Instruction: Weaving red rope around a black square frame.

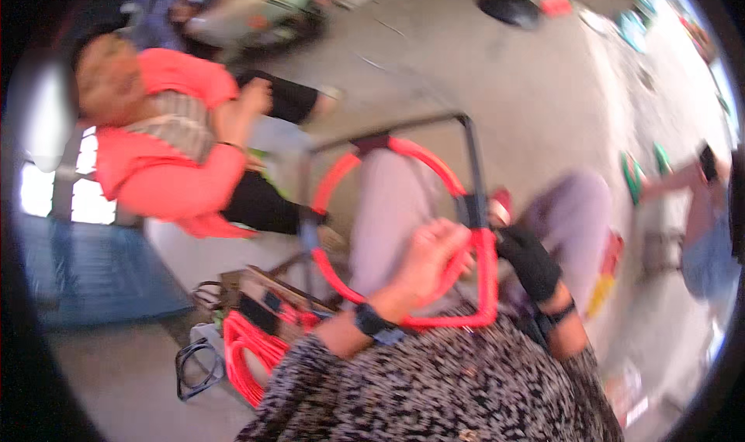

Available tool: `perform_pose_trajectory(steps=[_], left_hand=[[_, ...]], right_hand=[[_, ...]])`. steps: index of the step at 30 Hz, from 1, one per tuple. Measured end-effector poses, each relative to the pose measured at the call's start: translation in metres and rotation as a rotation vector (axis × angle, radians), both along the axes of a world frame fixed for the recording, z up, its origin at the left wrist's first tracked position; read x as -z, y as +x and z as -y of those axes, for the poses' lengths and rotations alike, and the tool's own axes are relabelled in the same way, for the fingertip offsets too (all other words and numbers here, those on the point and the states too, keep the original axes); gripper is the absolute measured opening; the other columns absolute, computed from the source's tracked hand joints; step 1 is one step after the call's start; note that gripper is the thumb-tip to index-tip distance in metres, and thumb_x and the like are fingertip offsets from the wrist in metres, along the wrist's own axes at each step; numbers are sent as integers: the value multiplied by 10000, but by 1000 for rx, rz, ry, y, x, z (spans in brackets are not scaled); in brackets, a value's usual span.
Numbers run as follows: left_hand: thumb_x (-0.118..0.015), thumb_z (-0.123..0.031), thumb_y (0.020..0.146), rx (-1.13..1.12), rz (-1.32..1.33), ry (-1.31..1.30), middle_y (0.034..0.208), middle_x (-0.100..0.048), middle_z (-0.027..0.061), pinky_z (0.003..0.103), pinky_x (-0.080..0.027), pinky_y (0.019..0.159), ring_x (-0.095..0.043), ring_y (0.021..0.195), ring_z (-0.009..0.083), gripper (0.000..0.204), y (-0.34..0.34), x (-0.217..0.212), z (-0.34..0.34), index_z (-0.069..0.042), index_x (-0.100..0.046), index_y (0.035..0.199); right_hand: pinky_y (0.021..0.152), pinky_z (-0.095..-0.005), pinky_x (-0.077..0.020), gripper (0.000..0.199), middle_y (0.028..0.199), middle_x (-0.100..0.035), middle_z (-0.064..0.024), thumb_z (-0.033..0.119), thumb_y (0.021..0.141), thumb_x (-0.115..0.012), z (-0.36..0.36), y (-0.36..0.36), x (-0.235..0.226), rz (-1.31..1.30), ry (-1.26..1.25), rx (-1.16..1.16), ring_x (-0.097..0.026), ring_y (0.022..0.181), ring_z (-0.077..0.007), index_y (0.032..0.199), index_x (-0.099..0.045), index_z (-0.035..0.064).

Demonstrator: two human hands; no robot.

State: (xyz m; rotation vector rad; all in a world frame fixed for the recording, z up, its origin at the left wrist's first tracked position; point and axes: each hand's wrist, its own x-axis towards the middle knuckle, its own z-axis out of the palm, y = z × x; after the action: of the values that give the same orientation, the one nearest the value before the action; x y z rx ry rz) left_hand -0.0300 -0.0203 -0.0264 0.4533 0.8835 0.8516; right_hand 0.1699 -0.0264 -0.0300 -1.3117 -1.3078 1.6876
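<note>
A square dark frame (476, 159) with a round ring inside it rests against my lap. Red-orange cord (486, 283) is wound over most of the ring (334, 180) and around the frame's near right corner. Bare, with a dark band at the wrist, my left hand (431, 260) is closed on the red cord inside that corner. My right hand (531, 260), in a black glove, is just outside the frame's right side with its fingers curled. Blur hides what those fingers hold.
To my left sits a person in a coral top (178, 147). Coiled red cord (252, 349) lies near a box (272, 302) on the floor at lower left. A motorbike (252, 11) stands behind, a black round object (508, 9) beyond. Another person's legs (683, 182) show at right.
</note>
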Motion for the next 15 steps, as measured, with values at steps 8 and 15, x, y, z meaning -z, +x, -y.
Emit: perform_pose_trajectory(steps=[8,15], left_hand=[[-589,-229,911,101,-21,-25,651,-591,40,230,-435,409,-555,483,113,200,2,-8,-20,-40,-546,860],[-635,-234,873,200,-80,3,622,-553,28,235,-354,348,-456,389,90,223,6,-23,-25,-38,-530,859]], right_hand=[[620,-284,-476,210,713,-610,-56,205,891,-558,1,0,-4,-170,-68,98,-592,646,-151,865,-594,-1],[578,-253,-465,181,769,-579,-25,179,905,-534,-5,-6,7,-157,45,331,-550,626,-103,922,-597,9]])
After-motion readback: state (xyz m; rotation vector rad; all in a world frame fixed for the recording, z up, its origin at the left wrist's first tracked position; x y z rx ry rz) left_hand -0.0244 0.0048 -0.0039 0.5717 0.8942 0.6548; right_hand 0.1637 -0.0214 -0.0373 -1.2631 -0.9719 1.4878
